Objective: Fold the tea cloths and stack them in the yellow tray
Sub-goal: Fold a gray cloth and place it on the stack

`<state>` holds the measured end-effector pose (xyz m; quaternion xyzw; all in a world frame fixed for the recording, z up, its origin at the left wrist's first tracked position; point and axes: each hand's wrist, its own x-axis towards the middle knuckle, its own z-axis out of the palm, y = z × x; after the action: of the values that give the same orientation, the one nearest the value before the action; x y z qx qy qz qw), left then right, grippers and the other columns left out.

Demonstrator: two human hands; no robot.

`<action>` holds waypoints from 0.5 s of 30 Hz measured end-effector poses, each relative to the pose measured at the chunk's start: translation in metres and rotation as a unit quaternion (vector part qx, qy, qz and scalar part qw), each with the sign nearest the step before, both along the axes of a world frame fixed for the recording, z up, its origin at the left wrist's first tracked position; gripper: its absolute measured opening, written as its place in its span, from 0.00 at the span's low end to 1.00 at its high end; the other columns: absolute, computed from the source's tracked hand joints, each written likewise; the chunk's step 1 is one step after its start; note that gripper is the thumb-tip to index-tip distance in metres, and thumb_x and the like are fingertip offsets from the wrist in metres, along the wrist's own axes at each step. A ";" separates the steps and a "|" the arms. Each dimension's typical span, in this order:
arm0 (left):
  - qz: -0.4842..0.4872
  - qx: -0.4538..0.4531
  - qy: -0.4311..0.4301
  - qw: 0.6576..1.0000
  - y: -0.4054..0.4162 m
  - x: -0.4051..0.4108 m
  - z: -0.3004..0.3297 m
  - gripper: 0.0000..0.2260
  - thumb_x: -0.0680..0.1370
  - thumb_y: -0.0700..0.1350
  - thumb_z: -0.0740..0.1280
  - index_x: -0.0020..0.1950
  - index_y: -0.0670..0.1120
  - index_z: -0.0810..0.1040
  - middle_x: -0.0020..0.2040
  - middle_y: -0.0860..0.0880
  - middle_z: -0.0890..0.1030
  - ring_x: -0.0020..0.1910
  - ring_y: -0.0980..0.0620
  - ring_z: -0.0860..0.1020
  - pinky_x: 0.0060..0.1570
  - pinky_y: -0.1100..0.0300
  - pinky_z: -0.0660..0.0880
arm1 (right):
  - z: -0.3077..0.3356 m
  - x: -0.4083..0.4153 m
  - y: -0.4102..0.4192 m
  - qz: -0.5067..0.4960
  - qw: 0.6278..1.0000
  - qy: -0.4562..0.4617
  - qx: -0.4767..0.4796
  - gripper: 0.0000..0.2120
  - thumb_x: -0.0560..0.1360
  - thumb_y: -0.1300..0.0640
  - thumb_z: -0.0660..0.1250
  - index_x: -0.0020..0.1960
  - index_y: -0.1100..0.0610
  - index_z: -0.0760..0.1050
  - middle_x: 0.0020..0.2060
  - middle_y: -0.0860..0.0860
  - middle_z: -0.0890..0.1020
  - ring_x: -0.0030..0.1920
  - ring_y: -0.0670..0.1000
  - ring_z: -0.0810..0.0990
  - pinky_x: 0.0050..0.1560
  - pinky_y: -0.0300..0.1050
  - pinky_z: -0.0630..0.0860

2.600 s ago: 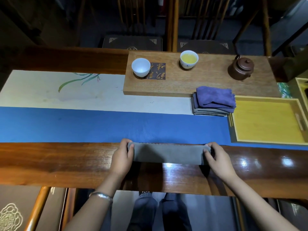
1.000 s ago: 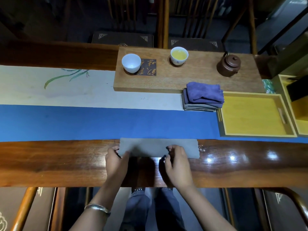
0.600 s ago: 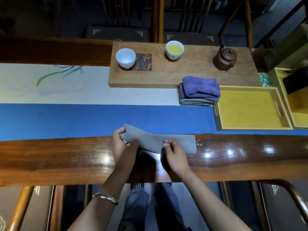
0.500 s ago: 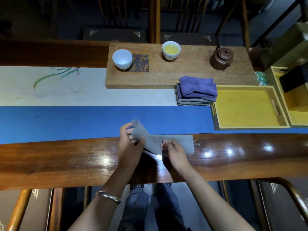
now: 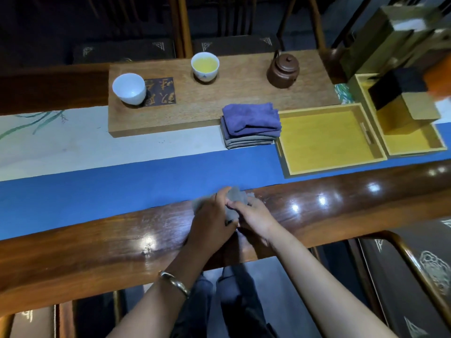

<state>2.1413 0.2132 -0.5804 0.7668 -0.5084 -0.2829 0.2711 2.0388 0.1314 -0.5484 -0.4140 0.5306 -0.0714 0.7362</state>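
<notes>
Two hands: left hand [image 5: 210, 218] and right hand [image 5: 253, 211] now meet, fingers curled gripping grey cloth [image 5: 234, 198]
Cloth: bunched shorter, table's [image 5: 97, 245] near edge
Yellow tray [image 5: 327, 139]: unchanged

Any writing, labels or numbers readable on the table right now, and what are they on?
Dark plaque set in the wooden tea board: gold brush characters, too blurred to read.
White cup of tea: small blue mark on its side, too small to read.
Nothing else carries readable text.
</notes>
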 end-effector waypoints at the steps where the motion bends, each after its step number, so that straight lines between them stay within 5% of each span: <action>1: -0.010 0.002 -0.001 1.000 -0.001 -0.001 0.000 0.35 0.67 0.48 0.73 0.72 0.49 0.64 0.59 0.49 0.77 0.54 0.47 0.76 0.48 0.59 0.71 | -0.003 -0.004 -0.001 0.002 0.999 0.022 -0.041 0.04 0.77 0.61 0.65 0.43 0.59 0.75 0.34 0.53 0.77 0.31 0.47 0.76 0.31 0.37 0.72; 6: -0.006 -0.021 -0.009 1.000 0.005 0.004 -0.002 0.31 0.70 0.54 0.72 0.69 0.47 0.67 0.59 0.49 0.74 0.56 0.49 0.75 0.51 0.55 0.74 | -0.021 -0.031 -0.001 0.017 0.975 0.125 -0.186 0.09 0.75 0.63 0.66 0.37 0.65 0.72 0.30 0.60 0.72 0.32 0.50 0.73 0.36 0.45 0.68; 11: 0.111 0.002 -0.056 0.992 0.019 0.013 -0.012 0.22 0.74 0.47 0.71 0.64 0.41 0.71 0.56 0.42 0.75 0.55 0.43 0.74 0.55 0.57 0.69 | -0.033 -0.048 0.011 0.019 0.937 0.240 -0.255 0.10 0.75 0.57 0.66 0.43 0.65 0.74 0.38 0.63 0.80 0.40 0.60 0.78 0.41 0.51 0.73; 15: 0.162 0.051 0.051 0.984 0.022 0.013 -0.019 0.21 0.74 0.49 0.72 0.62 0.43 0.71 0.55 0.46 0.77 0.55 0.48 0.75 0.51 0.62 0.68 | -0.040 -0.046 0.013 0.013 0.925 0.259 -0.277 0.09 0.76 0.56 0.66 0.43 0.63 0.73 0.39 0.59 0.79 0.42 0.58 0.76 0.42 0.49 0.70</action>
<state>2.1545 0.2354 -0.5991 0.8362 -0.3482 -0.2995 0.2996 1.9929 0.1443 -0.5887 -0.6120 0.6568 -0.0965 0.4298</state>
